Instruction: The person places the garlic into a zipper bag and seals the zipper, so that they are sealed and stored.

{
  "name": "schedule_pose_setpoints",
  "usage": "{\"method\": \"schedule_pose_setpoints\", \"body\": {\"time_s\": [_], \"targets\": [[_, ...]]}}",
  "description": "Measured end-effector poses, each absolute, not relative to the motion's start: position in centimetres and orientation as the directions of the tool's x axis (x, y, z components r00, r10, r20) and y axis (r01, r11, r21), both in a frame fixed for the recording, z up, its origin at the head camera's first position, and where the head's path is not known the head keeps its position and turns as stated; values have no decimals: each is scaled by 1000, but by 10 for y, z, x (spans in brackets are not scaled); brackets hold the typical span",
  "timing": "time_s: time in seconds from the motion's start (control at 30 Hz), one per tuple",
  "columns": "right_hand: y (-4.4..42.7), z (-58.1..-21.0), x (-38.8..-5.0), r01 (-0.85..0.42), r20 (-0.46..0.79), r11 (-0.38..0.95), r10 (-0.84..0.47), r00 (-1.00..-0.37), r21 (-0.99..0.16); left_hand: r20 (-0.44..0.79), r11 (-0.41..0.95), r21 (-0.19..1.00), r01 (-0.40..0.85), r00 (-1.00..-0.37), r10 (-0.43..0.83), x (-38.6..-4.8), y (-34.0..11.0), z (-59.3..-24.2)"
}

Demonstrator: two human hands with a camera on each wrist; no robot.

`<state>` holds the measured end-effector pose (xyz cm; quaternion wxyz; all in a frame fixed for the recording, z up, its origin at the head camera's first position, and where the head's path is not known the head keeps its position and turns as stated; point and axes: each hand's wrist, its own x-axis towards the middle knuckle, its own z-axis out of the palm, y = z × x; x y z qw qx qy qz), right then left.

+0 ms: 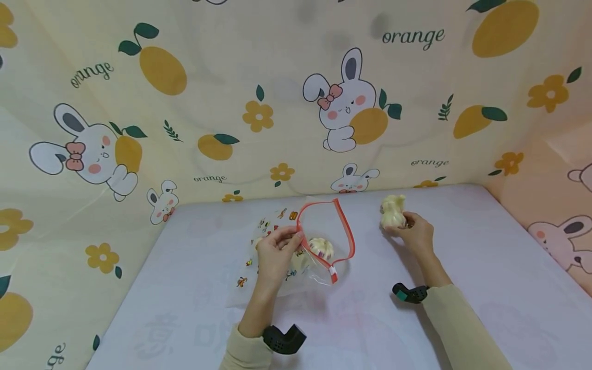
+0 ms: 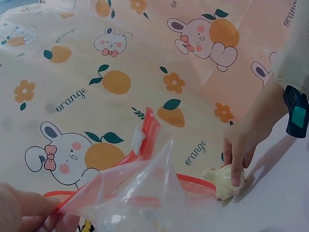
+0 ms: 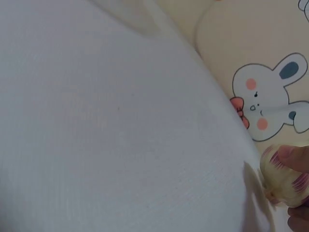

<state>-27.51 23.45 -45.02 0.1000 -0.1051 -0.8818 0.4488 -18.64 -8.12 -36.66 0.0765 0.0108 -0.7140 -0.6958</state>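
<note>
My left hand (image 1: 277,252) pinches the red-edged mouth of a clear zip bag (image 1: 349,231) printed with small coloured figures. The bag lies on the table with its mouth spread, facing right. Inside it, near the mouth, sits a garlic bulb (image 1: 322,248); another pale shape shows dimly through the plastic behind my fingers. Off to the right, toward the table's back edge, my right hand (image 1: 418,236) grips a garlic bulb (image 1: 393,208). Purple streaks mark that bulb (image 3: 282,181) in the right wrist view. Whether it touches the table, I cannot tell.
A white-covered table (image 1: 194,257) spreads under both hands. Behind it hangs a cream cloth (image 1: 222,61) with rabbits and oranges, and a similar cloth closes off the right side. A white slider (image 1: 333,271) sits on the bag's red zip near its front corner.
</note>
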Motion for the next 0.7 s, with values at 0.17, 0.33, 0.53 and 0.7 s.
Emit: {"method": "schedule_pose_setpoints", "body": {"time_s": [0.17,0.33,0.53,0.7], "targets": [[233,-447,-272,74,96,573,262,-960,-817,98,52,994,92,-987,-128,-186,-80,-366],[231,-441,-272,19,150,585,239,-959,-811,116,19,993,115,-986,-119,-188,-80,-367],[225,-428,-268,-34,208,594,227,-951,-804,115,-1,993,116,-988,-104,-188,-80,-366],[221,-425,-263,-71,245,593,219,-944,-802,117,13,993,117,-988,-99,-186,-81,-366]]}}
